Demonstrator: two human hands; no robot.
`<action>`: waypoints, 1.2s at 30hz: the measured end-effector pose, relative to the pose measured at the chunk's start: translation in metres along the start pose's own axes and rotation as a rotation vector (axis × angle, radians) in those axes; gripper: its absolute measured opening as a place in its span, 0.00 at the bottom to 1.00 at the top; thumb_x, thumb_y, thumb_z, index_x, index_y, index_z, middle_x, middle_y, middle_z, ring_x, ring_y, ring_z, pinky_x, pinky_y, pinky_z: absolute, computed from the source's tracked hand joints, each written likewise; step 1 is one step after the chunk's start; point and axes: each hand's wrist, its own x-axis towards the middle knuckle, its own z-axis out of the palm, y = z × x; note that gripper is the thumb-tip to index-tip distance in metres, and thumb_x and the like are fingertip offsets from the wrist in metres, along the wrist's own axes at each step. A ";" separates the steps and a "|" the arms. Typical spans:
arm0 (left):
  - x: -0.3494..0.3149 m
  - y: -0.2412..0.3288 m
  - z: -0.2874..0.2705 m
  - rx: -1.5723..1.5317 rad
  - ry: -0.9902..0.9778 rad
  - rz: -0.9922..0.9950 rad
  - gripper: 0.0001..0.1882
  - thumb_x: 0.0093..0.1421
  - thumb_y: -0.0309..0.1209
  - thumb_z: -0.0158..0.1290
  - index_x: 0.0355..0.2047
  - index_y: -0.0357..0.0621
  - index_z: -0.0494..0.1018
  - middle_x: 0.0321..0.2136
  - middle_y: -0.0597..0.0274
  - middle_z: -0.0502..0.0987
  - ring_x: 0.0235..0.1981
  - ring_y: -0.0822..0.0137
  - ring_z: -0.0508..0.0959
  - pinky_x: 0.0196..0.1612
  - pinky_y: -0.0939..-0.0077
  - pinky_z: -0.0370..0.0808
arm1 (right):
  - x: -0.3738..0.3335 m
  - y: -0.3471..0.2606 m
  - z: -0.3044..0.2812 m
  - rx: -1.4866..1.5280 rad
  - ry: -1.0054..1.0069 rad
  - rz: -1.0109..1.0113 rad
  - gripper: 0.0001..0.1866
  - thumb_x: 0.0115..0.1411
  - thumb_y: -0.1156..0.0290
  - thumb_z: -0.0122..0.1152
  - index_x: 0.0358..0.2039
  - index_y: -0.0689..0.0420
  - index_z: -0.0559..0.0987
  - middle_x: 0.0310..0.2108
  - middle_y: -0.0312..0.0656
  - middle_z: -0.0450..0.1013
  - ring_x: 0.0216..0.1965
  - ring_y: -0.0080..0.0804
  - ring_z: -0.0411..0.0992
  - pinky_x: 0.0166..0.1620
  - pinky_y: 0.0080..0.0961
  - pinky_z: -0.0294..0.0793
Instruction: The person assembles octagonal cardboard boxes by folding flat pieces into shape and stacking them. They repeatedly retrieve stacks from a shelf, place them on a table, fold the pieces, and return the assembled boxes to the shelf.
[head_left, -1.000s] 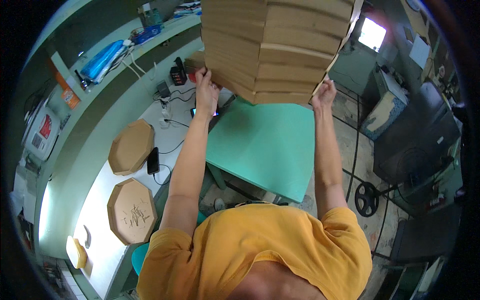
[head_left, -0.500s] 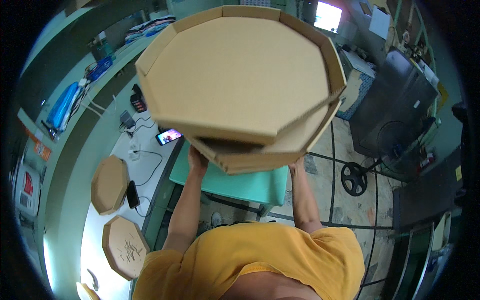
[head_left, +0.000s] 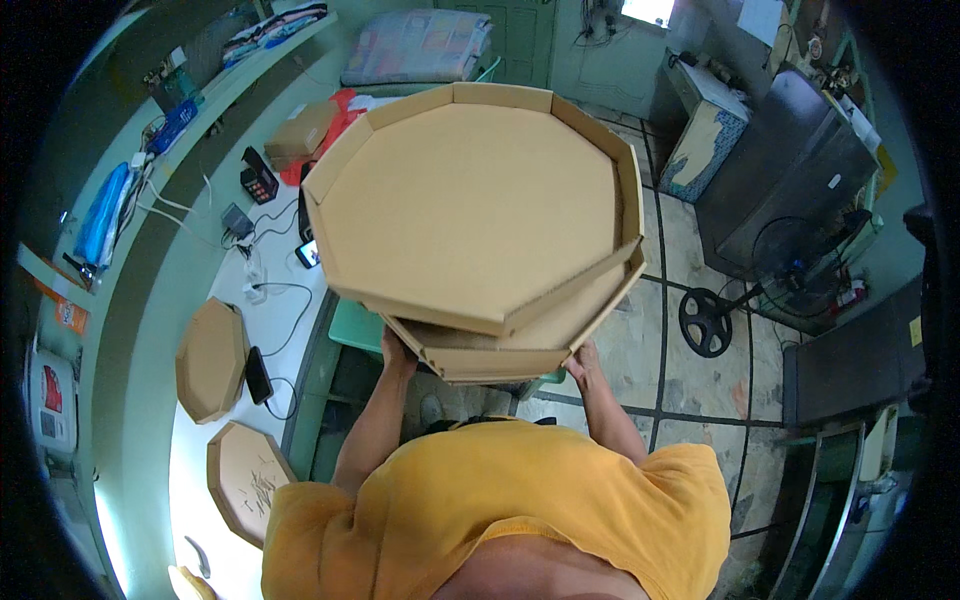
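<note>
L hand [head_left: 398,350] & R hand [head_left: 580,361] gripping cardbd trays [head_left: 472,215], near edge; trays extend fwd.

The cardboard tray stack [head_left: 470,210] has tipped down, now apparently near level.

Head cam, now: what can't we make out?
Head view:
Left hand and right hand: fingers mostly hidden by the lower tray.
Lower tray's floor: mostly covered by the upper tray.
Green table: mostly hidden by the trays.
Lit screen: cut off by the upper edge.
Yellow object: cut off by the lower edge.
</note>
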 end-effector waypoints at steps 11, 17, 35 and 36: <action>0.100 0.020 -0.091 0.315 0.062 0.118 0.34 0.66 0.53 0.37 0.65 0.46 0.54 0.66 0.56 0.54 0.67 0.56 0.51 0.66 0.42 0.41 | 0.043 -0.062 -0.013 -1.187 0.198 -0.097 0.32 0.47 0.86 0.49 0.56 0.59 0.69 0.52 0.44 0.69 0.43 0.32 0.72 0.44 0.25 0.73; 0.114 0.165 0.019 0.476 -0.204 0.465 0.38 0.64 0.60 0.35 0.68 0.54 0.50 0.65 0.50 0.56 0.64 0.55 0.57 0.64 0.52 0.51 | 0.034 -0.184 0.163 -0.976 0.057 -0.649 0.36 0.63 0.47 0.49 0.66 0.55 0.59 0.65 0.45 0.56 0.65 0.39 0.55 0.64 0.41 0.52; 0.094 0.226 0.010 0.795 0.061 0.514 0.17 0.45 0.24 0.47 0.38 0.37 0.73 0.30 0.56 0.74 0.29 0.60 0.75 0.31 0.62 0.74 | 0.045 -0.140 0.268 -1.632 -0.279 -0.513 0.30 0.66 0.59 0.50 0.65 0.58 0.60 0.64 0.46 0.59 0.65 0.37 0.56 0.65 0.28 0.52; 0.085 0.230 -0.005 0.736 0.025 0.511 0.18 0.45 0.24 0.47 0.39 0.37 0.73 0.31 0.56 0.74 0.30 0.60 0.75 0.32 0.63 0.74 | 0.048 -0.140 0.262 -1.558 -0.341 -0.489 0.30 0.65 0.61 0.52 0.64 0.58 0.61 0.63 0.49 0.59 0.65 0.37 0.56 0.64 0.31 0.54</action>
